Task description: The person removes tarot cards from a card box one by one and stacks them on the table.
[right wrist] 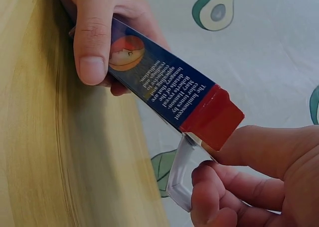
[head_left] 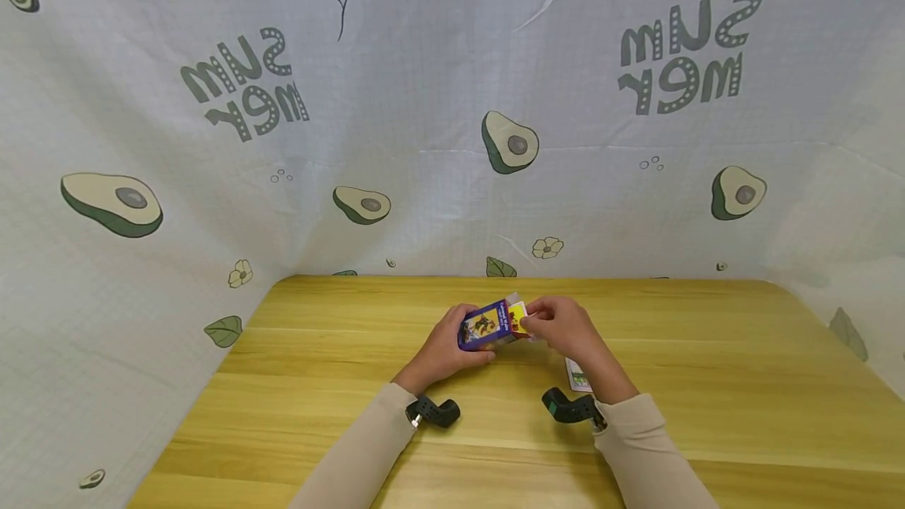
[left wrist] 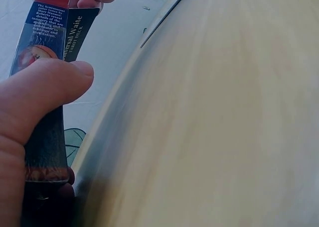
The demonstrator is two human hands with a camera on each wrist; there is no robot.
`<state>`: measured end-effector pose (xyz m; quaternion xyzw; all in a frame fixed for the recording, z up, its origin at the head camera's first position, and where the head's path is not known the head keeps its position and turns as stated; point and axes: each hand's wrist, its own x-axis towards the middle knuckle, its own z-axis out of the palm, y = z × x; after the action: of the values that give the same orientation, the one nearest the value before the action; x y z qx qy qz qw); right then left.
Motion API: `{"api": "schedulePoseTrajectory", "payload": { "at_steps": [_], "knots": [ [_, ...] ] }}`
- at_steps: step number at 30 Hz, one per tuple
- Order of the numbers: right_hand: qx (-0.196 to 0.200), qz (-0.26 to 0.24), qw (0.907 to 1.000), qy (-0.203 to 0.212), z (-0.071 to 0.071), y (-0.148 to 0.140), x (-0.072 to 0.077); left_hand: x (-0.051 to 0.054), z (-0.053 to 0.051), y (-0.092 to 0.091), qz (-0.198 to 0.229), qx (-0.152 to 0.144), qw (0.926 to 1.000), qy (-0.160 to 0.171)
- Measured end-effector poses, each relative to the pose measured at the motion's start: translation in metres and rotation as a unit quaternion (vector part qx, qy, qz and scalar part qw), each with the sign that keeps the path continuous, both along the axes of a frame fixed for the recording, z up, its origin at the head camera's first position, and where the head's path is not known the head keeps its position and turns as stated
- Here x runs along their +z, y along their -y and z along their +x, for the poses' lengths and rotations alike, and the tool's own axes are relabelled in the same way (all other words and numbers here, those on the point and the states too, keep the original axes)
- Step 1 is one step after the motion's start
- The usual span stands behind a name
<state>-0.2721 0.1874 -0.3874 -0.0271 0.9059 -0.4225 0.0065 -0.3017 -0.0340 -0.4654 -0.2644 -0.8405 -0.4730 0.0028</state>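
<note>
My left hand [head_left: 447, 348] grips a dark blue tarot deck box [head_left: 482, 326], its thumb along the narrow printed side [left wrist: 44, 43]. The box's end is open, with a red flap [right wrist: 214, 118] and a pale flap [right wrist: 180, 174] sticking out. At that end my right hand [head_left: 566, 328] pinches a yellow and red card [head_left: 518, 316] that stands partly out of the box. In the right wrist view the right fingers [right wrist: 249, 182] are close against the flaps, and the card is hidden.
A white-edged card [head_left: 578, 375] lies on the wooden table [head_left: 339, 399], partly under the right forearm. Behind the table hangs a pale curtain [head_left: 424, 85] printed with avocados and lettering. Both wrists wear black camera mounts.
</note>
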Motion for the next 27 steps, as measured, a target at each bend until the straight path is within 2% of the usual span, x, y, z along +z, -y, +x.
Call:
{"api": "schedulePoseTrajectory", "payload": {
  "at_steps": [7,27],
  "knots": [
    [0.0,-0.024,0.9997,-0.009,0.0,-0.005,0.002,0.0,-0.001,0.0,0.007,-0.001,1.0,0.0],
    [0.006,-0.072,0.9973,0.015,0.001,-0.022,0.009,-0.001,-0.001,0.0,0.004,0.002,1.0,0.004]
  ]
}}
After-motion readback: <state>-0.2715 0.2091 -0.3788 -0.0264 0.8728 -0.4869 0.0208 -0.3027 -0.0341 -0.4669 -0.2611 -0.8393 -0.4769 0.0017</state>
